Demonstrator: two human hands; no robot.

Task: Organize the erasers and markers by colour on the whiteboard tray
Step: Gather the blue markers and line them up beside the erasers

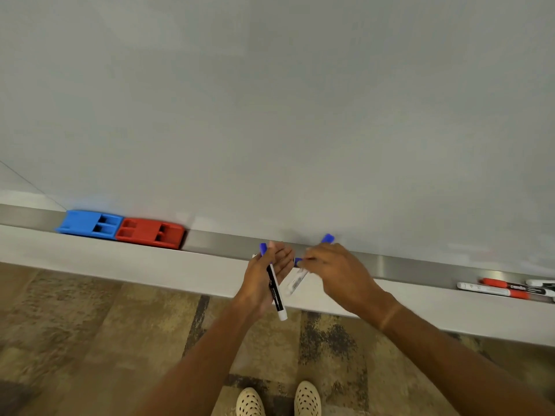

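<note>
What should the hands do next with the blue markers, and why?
Probably set the blue markers down in the tray beside the blue eraser. The left hand holds one blue-capped marker, the right hand holds more, and the red-capped markers already lie far right.

We face a broad pale grey whiteboard (270, 100) filling most of our view, evenly lit with a soft sheen. Below it we see a floor (75, 325) of mottled tan and brown carpet with darker patches.
</note>
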